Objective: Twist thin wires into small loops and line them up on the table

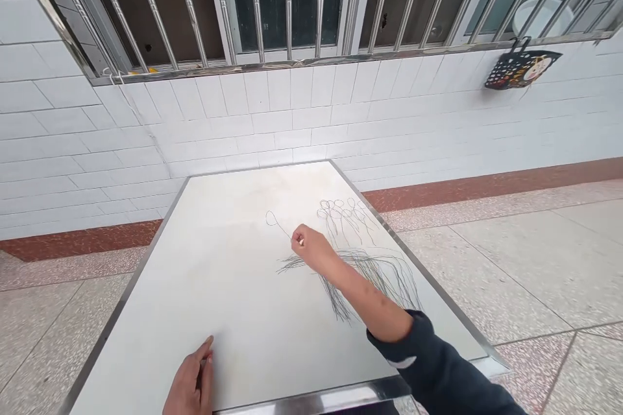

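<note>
My right hand is closed in a pinch on the lower end of a thin wire, whose upper end forms a loop pointing up and left. Beneath my right forearm lies a spread of many thin dark wires, partly hidden by the arm. Several looped wires lie side by side above them, near the table's right edge. My left hand rests at the near left edge of the white table, its fingers stretched out, holding nothing.
A white tiled wall stands behind the table, with a barred window above. A patterned bag hangs from the bars at the right. A white basin shows behind the bars. Speckled floor tiles surround the table.
</note>
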Demonstrator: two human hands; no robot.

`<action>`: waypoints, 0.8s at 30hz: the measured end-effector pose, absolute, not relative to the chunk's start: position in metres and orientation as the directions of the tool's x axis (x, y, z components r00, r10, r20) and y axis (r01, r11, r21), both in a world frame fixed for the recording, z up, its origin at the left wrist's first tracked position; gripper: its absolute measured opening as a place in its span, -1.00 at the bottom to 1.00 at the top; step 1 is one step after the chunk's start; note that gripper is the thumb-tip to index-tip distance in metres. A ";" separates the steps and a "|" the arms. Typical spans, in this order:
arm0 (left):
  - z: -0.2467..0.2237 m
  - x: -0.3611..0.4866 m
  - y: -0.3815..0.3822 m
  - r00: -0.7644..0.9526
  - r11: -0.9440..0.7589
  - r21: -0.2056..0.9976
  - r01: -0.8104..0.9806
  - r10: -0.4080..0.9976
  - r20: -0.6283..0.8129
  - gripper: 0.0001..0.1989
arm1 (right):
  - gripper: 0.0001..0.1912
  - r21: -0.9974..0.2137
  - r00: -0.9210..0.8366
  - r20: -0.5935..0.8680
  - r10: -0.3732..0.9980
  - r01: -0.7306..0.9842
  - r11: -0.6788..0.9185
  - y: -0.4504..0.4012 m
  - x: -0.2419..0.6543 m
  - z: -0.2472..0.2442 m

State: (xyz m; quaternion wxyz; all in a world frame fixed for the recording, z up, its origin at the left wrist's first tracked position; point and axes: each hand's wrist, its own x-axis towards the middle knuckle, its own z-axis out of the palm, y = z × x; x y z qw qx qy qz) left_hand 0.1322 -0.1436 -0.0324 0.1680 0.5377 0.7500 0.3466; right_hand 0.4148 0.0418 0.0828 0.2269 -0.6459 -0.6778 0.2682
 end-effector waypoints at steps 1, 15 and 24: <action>-0.031 0.132 -0.143 -0.369 0.169 0.734 0.658 0.922 0.118 -0.59 | -0.88 -0.719 -0.123 -0.044 0.991 0.693 0.054 0.022 0.409 0.085; 0.118 0.220 -0.169 -0.254 -0.103 0.963 -0.249 0.966 0.038 -0.39 | -0.94 -0.950 -0.206 0.030 0.978 0.298 0.092 -0.165 0.360 0.108; 0.134 0.226 -0.213 -0.321 -0.181 0.926 -0.330 0.944 0.070 -0.50 | -0.93 -0.937 -0.237 0.083 0.968 0.313 0.157 -0.212 0.355 0.119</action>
